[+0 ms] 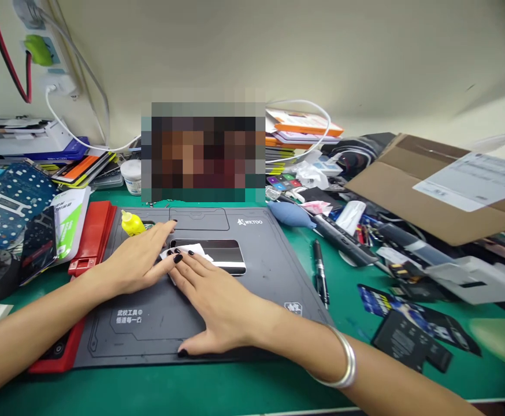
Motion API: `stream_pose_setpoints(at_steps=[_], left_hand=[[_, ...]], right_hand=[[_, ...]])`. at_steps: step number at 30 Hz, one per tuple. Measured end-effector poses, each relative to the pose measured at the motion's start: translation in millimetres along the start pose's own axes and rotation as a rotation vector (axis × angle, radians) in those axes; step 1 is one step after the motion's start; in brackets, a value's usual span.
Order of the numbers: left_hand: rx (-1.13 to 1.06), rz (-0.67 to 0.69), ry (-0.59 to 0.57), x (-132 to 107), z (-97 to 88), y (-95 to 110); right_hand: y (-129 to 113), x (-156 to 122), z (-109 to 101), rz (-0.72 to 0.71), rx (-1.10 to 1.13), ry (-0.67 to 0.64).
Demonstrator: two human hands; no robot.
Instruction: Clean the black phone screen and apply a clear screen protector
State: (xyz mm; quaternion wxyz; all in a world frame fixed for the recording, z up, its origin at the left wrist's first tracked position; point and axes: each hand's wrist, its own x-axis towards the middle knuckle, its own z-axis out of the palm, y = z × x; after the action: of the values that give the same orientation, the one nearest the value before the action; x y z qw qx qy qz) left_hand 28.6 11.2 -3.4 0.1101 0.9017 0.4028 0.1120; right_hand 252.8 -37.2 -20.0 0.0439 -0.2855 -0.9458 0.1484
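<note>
"Glossy black rectangular phone with a shiny rim [228, 256]: lying where?"

"Flat on the dark grey rectangular mat [274, 280], near the centre of the frame, partly beneath a thin white folded wipe [197, 249]."

"And touched how?"

"Through the wipe, by the right hand [218, 297]: palm down, fingers nearly straight, thumb spread wide, clasping nothing. At the phone's left end, the left hand [142, 257], loosely spread; cannot tell about any hold there."

"Handling?"

"Probably light and stiff, slippery on that mirror-like face, fragile under hard pressure. Best taken by the long edges near the bare right end."
</note>
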Motion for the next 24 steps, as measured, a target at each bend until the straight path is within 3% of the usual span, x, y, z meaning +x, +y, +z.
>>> stream_pose_setpoints(at_steps=[8, 16, 21, 24], left_hand=[[-0.027, -0.004, -0.015, 3.3, 1.1, -0.2], [-0.014, -0.003, -0.012, 3.6, -1.3, 1.7], [0.005, -0.01, -0.019, 3.6, -2.1, 3.3], [-0.001, -0.013, -0.027, 3.8, -1.5, 3.4]], right_hand=[[18.1, 8.2, -1.8, 0.117, -0.005, 0.024], [3.6, 9.9, 0.6, -0.058, 0.019, 0.006], [20.0, 11.9, -1.6, 0.083, -0.003, 0.052], [16.1, 9.3, -1.4, 0.103, -0.006, 0.044]])
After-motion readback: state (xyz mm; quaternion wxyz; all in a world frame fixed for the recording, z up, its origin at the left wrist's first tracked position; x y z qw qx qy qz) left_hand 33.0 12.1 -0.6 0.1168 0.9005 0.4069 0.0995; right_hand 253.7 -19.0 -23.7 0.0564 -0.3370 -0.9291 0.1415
